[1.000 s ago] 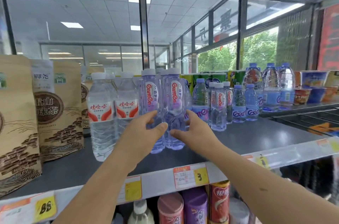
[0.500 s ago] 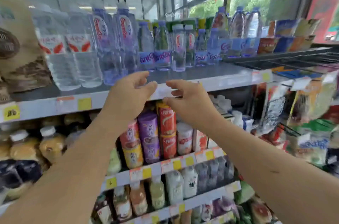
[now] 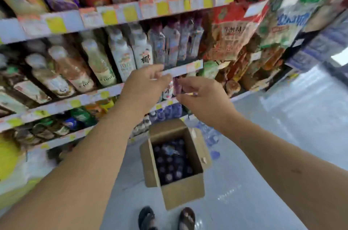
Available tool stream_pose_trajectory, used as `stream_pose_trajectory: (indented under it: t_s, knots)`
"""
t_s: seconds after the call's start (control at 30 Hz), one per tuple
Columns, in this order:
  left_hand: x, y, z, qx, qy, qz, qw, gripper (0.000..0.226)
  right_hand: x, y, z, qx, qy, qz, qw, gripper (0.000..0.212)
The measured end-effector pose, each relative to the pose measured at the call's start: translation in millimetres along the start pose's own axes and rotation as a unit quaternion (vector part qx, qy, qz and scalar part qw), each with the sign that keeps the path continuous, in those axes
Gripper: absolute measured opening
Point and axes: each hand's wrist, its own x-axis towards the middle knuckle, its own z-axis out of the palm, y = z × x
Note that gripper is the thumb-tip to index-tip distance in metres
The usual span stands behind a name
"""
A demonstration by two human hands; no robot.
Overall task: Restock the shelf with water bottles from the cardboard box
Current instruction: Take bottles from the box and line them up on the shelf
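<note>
Sandalled feet (image 3: 165, 217) stand on the pale floor just behind the open cardboard box (image 3: 183, 192), which holds upright water bottles (image 3: 172, 162), dark caps showing. More bottles (image 3: 209, 135) lie blurred just beyond it. Above the box, the left hand (image 3: 145, 86) and right hand (image 3: 201, 96) hang side by side, fingers loosely curled, empty. Behind them, the shelf (image 3: 105, 94) carries drink bottles; snack bags (image 3: 231, 35) hang to the right.

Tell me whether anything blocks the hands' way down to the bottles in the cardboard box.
Nothing visible does. The cardboard box stands open on the floor, its flaps spread and its bottles exposed. The left hand and right hand are empty, higher up.
</note>
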Motion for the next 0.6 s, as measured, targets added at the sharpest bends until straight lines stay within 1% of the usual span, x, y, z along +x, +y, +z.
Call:
stream_pose_trajectory:
  t_s: [0.1, 0.3, 0.4, 0.53, 0.6]
  knots:
    - [12, -67, 33, 0.006, -0.028, -0.033, 0.999, 0.042, -5, 61, 44, -0.005, -0.012, 0.074, 0.997, 0.039]
    - [34, -196, 85, 0.0, -0.066, -0.098, 0.993, 0.046, -6, 173, 139, -0.031, -0.039, 0.15, 0.987, 0.029]
    - [44, -253, 109, 0.0, -0.067, -0.125, 0.99, 0.046, -1, 231, 187, -0.051, -0.069, 0.169, 0.982, 0.037]
    - [59, -325, 143, 0.0, -0.051, -0.163, 0.985, 0.044, 15, 313, 248, -0.096, -0.144, 0.183, 0.968, 0.042]
    - [68, -361, 163, 0.008, -0.036, -0.185, 0.982, 0.05, 28, 353, 277, -0.126, -0.181, 0.176, 0.959, 0.044]
